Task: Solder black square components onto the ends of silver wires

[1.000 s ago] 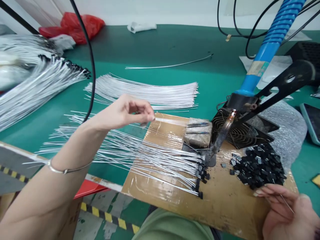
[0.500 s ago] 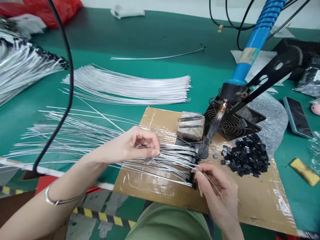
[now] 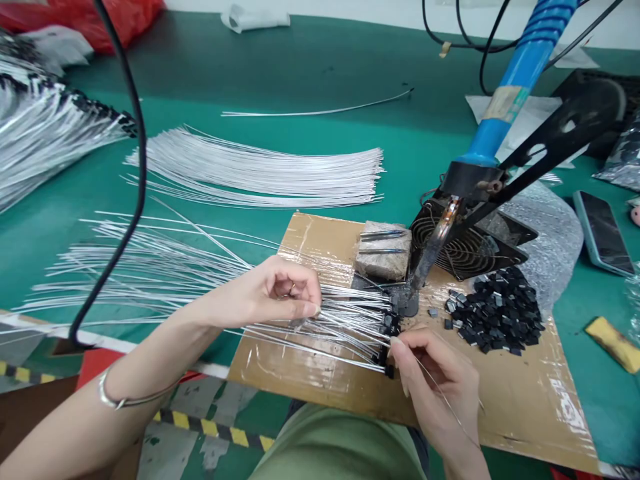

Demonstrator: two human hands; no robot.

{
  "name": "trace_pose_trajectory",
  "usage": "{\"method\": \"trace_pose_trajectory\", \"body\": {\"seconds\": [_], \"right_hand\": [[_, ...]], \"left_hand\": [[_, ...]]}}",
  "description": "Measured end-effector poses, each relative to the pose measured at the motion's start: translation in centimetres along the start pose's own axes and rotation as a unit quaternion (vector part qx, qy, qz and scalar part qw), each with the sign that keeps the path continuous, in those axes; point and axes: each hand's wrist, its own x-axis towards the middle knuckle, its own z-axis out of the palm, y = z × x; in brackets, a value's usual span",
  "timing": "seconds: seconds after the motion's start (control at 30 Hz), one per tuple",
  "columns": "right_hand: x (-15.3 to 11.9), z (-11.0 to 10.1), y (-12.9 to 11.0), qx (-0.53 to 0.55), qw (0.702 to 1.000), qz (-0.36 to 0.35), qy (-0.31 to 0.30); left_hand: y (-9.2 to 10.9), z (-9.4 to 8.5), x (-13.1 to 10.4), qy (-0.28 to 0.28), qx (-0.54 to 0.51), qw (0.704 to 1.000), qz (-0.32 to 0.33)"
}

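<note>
My left hand (image 3: 287,293) is closed in a pinch on a white wire, above a spread of white wires (image 3: 150,267). The wires' right ends carry small black connectors (image 3: 389,371) on the brown board (image 3: 320,393). To the right of those ends, my right hand (image 3: 435,380) pinches a thin solder wire (image 3: 440,390), which trails down over the palm. The fingertips are close to the connectors. Beside them stands a soldering iron (image 3: 435,247) with a blue handle, its tip end low by the connectors.
Loose black connectors (image 3: 500,310) are heaped on the board's right. A fan (image 3: 460,240) and a block with metal tips (image 3: 383,260) stand behind. A bundle of white wires (image 3: 260,173), a phone (image 3: 603,230) and a yellow sponge (image 3: 613,343) lie on the green table. A black cable (image 3: 140,147) hangs at left.
The view has shifted slightly. My right hand's fingers have closed a little more near the connectors; my left hand has hardly moved.
</note>
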Motion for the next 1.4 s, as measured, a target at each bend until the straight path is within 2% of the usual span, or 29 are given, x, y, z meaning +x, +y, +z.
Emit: {"method": "trace_pose_trajectory", "body": {"seconds": [0.13,0.27,0.4,0.5,0.6,0.67,0.73,0.8,0.9,1.0,1.13,1.23,1.4], "right_hand": [[0.1,-0.3,0.2,-0.013,0.998,-0.053,-0.028],[0.3,-0.4,0.7,-0.044,0.993,-0.092,-0.053],[0.4,-0.7,1.3,-0.056,0.989,-0.121,-0.07],[0.3,-0.7,1.5,-0.054,0.989,-0.122,-0.066],[0.0,-0.5,1.6,-0.04,0.993,-0.108,-0.038],[-0.1,-0.3,1.6,-0.011,0.998,-0.053,0.028],[0.0,-0.5,1.6,0.062,0.992,0.008,0.111],[0.2,-1.1,1.5,0.171,0.975,0.034,0.14],[0.4,-1.9,1.8,0.291,0.951,0.054,0.085],[0.2,-1.7,2.2,0.27,0.958,0.073,0.07],[-0.1,-0.2,2.2,0.217,0.972,0.063,0.07],[0.0,0.8,1.8,0.264,0.96,0.081,0.041],[0.2,1.3,1.5,0.317,0.939,0.124,0.037]], "left_hand": [[0.4,0.6,0.0,-0.001,0.068,0.998,0.013],[1.5,3.5,0.0,0.029,0.158,0.987,-0.009],[2.2,7.0,0.7,0.021,0.133,0.991,-0.012],[2.2,8.2,1.5,0.014,0.081,0.996,-0.04],[2.1,8.5,2.2,0.023,0.002,0.999,-0.04],[2.2,8.5,2.6,0.041,-0.049,0.997,-0.042],[2.3,8.5,2.9,0.064,-0.068,0.994,-0.053],[2.3,8.5,3.2,0.081,-0.071,0.992,-0.064],[2.3,8.5,3.4,0.088,-0.074,0.991,-0.076],[2.2,8.6,3.5,0.093,-0.079,0.989,-0.079],[2.3,8.8,3.3,0.092,-0.096,0.988,-0.075],[2.3,8.9,3.3,0.092,-0.103,0.987,-0.076],[2.3,9.0,3.2,0.094,-0.104,0.988,-0.067]]}}
